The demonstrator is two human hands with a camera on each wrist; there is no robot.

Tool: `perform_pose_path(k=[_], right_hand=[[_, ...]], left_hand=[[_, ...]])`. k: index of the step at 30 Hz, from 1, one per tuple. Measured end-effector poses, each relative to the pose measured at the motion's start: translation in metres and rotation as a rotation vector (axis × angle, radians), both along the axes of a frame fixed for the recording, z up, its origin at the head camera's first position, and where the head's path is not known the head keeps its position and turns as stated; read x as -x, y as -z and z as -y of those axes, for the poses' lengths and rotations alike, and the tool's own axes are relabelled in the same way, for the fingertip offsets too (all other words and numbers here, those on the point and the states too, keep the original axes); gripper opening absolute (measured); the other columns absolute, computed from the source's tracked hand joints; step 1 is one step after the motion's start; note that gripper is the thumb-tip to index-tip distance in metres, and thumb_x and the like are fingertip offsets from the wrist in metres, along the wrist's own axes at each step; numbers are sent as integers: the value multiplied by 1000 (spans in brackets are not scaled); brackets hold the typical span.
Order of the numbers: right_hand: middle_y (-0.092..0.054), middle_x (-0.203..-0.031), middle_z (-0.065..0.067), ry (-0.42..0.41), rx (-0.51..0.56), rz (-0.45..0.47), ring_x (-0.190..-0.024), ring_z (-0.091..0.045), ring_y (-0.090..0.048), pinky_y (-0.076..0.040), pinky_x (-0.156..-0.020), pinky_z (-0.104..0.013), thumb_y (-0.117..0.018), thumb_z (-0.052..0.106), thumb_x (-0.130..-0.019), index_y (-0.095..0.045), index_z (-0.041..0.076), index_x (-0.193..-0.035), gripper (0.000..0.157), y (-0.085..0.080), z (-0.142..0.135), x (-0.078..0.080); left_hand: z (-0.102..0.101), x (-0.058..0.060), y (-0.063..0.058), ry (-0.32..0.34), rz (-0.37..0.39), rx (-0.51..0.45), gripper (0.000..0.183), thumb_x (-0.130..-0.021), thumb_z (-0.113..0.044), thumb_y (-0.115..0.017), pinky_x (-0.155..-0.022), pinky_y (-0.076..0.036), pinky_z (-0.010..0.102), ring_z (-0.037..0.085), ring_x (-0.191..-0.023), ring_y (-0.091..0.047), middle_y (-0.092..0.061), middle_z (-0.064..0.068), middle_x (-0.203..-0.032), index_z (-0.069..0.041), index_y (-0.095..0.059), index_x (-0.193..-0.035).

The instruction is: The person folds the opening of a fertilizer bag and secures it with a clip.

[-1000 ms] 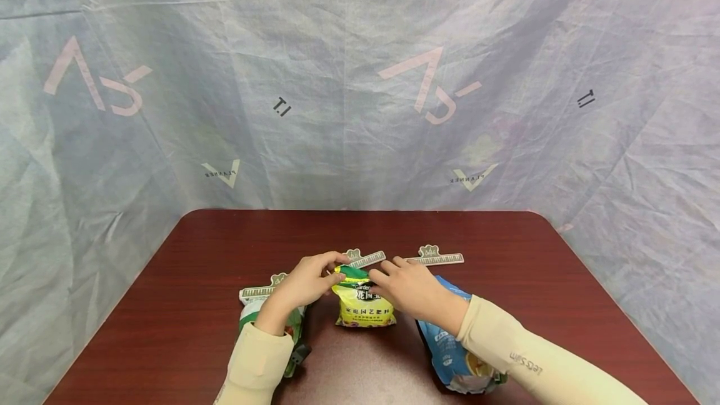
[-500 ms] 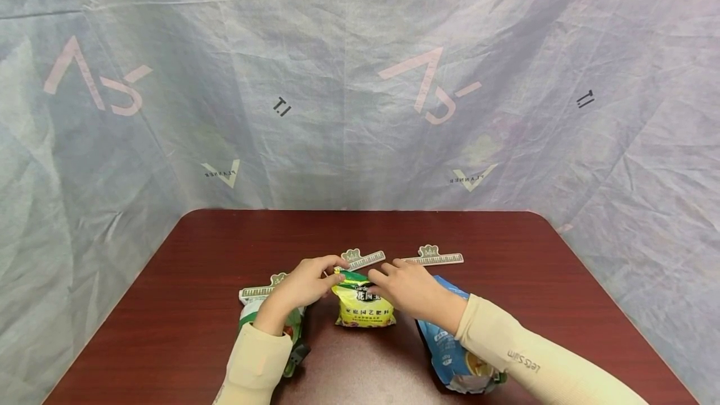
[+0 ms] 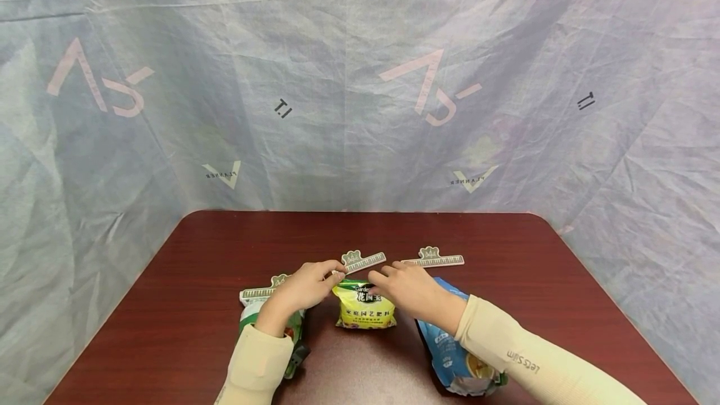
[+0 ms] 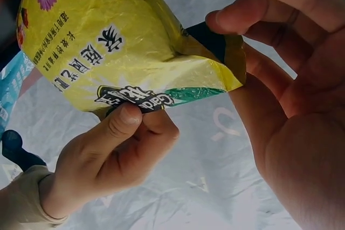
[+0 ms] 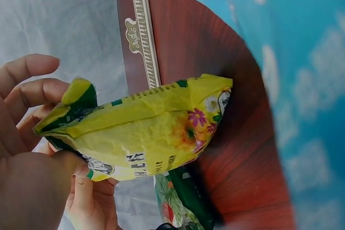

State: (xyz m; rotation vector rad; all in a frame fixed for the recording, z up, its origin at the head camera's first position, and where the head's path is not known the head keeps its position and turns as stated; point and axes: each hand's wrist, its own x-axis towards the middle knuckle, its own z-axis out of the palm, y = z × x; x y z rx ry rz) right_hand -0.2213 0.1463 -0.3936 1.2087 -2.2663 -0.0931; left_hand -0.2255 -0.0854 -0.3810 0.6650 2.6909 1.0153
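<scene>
A small yellow fertilizer bag (image 3: 365, 312) with a green top band stands mid-table, its printed front facing me. At its upper left corner, my left hand (image 3: 306, 286) pinches the folded top between thumb and fingers, as the left wrist view shows. My right hand (image 3: 413, 291) grips the opposite top corner, thumb on the front and fingers curled behind. The top edge (image 5: 64, 114) is bent over, seen from the side in the right wrist view. Just behind the bag lies a bag clip (image 3: 364, 262) with a piano-key pattern.
A second piano-key clip (image 3: 439, 259) lies farther right. On the left, a green-and-white bag (image 3: 252, 312) has a similar clip (image 3: 255, 293) along its top. A blue bag (image 3: 447, 345) lies under the right forearm. Grey cloth (image 3: 343, 111) hangs behind the table.
The bag's green top flap has folded down, so less green shows above the yellow front. Both hands stay at its top corners, the left fingers slightly lower.
</scene>
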Motion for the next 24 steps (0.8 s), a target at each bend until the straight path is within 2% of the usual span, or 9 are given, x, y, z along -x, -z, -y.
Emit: perform_pose_path(k=[5,7,15,19,24], right_hand=[[-45,-58,4,-13,4,-14,-50,-11,-43,-37,-45,-21,-63,34,-85,-46,15,-78,26,0,0,0],[-46,-58,4,-15,4,-15,-50,-12,-43,-37,-45,-22,-63,34,-85,-46,15,-78,26,0,0,0],[-46,-58,4,-9,4,6,-50,-12,-44,-38,-45,-22,-63,34,-86,-46,15,-78,26,1,0,1],[-46,-59,4,-7,7,6,-50,-12,-44,-39,-45,-23,-62,34,-86,-46,16,-79,25,1,0,1],[-47,-59,4,-5,8,-1,-50,-12,-44,-37,-44,-22,-62,35,-86,-47,16,-78,25,1,-1,0]], left_hand=[[-2,0,1,-38,-41,63,32,-96,-33,-47,-71,-46,39,18,-86,-59,-62,3,-101,-13,-59,-117],[-2,-1,1,-55,-54,82,35,-95,-36,-48,-72,-46,40,20,-88,-58,-61,4,-102,-12,-58,-117],[-6,-8,-5,-141,-137,112,46,-91,-47,-51,-82,-42,45,25,-111,-45,-47,6,-118,-17,-53,-126],[-8,-13,-9,-124,-214,102,52,-88,-48,-55,-84,-42,44,25,-114,-42,-44,5,-123,-16,-50,-129],[-12,-17,-11,-60,-369,112,54,-83,-45,-63,-84,-42,42,26,-112,-43,-43,5,-123,-15,-52,-127]])
